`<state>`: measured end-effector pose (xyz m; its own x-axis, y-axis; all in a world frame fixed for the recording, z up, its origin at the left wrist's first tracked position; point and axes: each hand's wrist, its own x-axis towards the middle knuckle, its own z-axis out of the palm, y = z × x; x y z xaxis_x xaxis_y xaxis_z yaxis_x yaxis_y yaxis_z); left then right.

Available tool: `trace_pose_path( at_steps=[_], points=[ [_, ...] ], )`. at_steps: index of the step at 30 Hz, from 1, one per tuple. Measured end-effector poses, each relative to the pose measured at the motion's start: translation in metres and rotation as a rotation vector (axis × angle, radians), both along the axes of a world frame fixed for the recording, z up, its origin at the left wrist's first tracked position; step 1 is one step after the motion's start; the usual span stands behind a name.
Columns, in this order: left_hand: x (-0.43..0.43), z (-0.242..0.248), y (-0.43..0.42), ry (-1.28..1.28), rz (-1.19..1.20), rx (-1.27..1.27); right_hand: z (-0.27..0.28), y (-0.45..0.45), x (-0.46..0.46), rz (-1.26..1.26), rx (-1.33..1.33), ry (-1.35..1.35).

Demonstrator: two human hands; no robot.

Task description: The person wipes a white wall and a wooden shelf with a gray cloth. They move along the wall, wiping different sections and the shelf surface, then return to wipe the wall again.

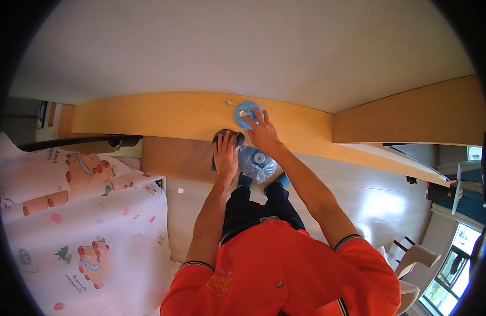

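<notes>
On the light wood ledge [179,112], my left hand [226,156] presses a folded dark grey cloth [234,136], its fingers stretched over the top. Part of the cloth hangs past the ledge's front edge. My right hand [263,133] reaches over a round blue dish [240,121] to the right of the cloth. Its thumb and fingers are at a small silvery-white item [245,113] in the dish; whether they grip it or the rim is unclear. Below the hands stands a large blue water bottle [259,158] in clear plastic wrapping, with a pale cap.
A pale plug [230,103] lies behind the dish. A plain wall [243,47] rises behind the ledge. Bedding with cartoon animals [89,221] covers the left side. A wood panel [409,110] stands at right; beige chairs [419,256] are near a window [448,272].
</notes>
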<state>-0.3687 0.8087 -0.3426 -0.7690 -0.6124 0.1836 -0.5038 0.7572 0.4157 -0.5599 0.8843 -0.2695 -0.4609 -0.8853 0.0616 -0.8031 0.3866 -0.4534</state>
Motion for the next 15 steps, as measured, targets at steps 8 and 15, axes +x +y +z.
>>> trace_pose_path(
  at_steps=[8, 15],
  points=[
    [0.002, -0.005, -0.013, -0.026, 0.051, 0.063, -0.024, -0.008, 0.008, 0.105, 0.084, 0.198],
    [-0.025, -0.003, 0.001, 0.006, -0.121, -0.009, -0.017, 0.051, -0.015, -0.031, 0.067, 0.204]
  ],
)
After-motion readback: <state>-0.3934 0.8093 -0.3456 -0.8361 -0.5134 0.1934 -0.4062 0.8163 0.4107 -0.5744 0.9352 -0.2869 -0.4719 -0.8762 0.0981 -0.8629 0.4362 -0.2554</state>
